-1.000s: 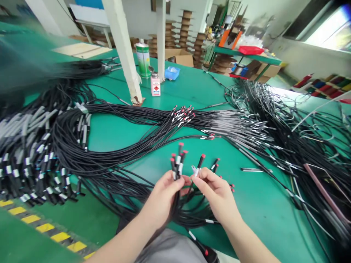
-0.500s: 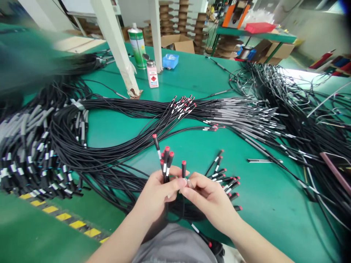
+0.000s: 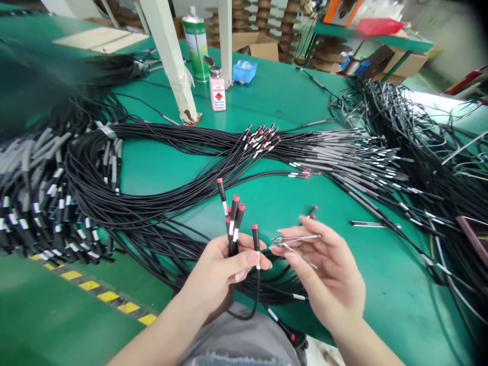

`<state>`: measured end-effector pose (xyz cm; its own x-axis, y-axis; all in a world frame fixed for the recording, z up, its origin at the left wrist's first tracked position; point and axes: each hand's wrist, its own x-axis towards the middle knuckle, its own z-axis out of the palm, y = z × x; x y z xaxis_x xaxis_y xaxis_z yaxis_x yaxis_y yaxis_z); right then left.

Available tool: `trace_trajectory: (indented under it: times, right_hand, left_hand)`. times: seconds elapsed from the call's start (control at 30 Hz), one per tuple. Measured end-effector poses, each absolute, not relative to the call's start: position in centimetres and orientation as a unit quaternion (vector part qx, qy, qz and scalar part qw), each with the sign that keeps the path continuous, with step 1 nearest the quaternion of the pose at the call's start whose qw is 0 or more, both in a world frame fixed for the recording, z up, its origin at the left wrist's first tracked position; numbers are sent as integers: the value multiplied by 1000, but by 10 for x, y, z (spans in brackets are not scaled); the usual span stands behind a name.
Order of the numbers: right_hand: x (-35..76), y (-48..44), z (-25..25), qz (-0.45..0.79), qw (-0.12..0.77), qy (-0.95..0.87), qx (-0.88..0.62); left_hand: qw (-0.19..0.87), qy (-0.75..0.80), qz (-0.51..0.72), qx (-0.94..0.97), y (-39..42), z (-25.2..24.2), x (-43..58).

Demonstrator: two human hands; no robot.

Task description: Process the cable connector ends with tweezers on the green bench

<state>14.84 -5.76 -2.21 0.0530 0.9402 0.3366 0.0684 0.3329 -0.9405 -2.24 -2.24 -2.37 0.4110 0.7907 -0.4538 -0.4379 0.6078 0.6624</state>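
Note:
My left hand (image 3: 229,264) is closed around several black cables (image 3: 237,223) with red-capped ends and white label bands. One separate cable end (image 3: 255,235) stands upright between its thumb and fingers, its tail looping down over my lap. Just to the right, my right hand (image 3: 324,269) holds a small silver nail clipper (image 3: 295,239) between thumb and fingertips, its lever spread from the body. The clipper's jaws point at the upright cable end and are apart from it. More cables lie under and behind both hands, partly hidden.
Long black cable bundles (image 3: 171,198) cross the green table (image 3: 343,274). A thin metal tool (image 3: 375,224) lies at right, before a tangled wire heap (image 3: 412,122). Behind stand a pink bottle (image 3: 217,91), a green can (image 3: 197,48), a blue box (image 3: 244,72) and a white post (image 3: 168,61).
My right hand has drawn back to the right from the upright cable end and turned, bringing the nail clipper into clear sight. My left hand keeps its cables. The view has shifted slightly.

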Motion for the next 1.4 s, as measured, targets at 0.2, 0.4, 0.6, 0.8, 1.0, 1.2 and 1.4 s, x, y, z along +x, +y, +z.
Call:
trace_trajectory:
  times: [0.2, 0.4, 0.6, 0.8, 1.0, 1.2, 1.4]
  right_hand:
    - [144, -64, -27, 331, 571, -623, -420]
    - [146, -65, -32, 327, 546, -651, -414]
    - [146, -66, -31, 343, 539, -656, -402]
    - [145, -61, -27, 359, 552, -646, -386]
    - [142, -63, -27, 356, 595, -606, -390]
    - [142, -65, -33, 338, 578, -637, -382]
    - [142, -63, -35, 308, 558, -664, -391]
  left_hand:
    - [824, 359, 375, 224, -23, -26, -22]
    - [829, 352, 369, 229, -24, -28, -21]
    - [828, 359, 366, 226, -23, -27, -20]
    - [830, 373, 361, 205, -23, -27, -21]
    - [835, 367, 364, 187, -23, -25, -20]
    - [838, 371, 359, 176, -22, -28, -19]
    - [836, 374, 360, 176, -21, -28, -18]
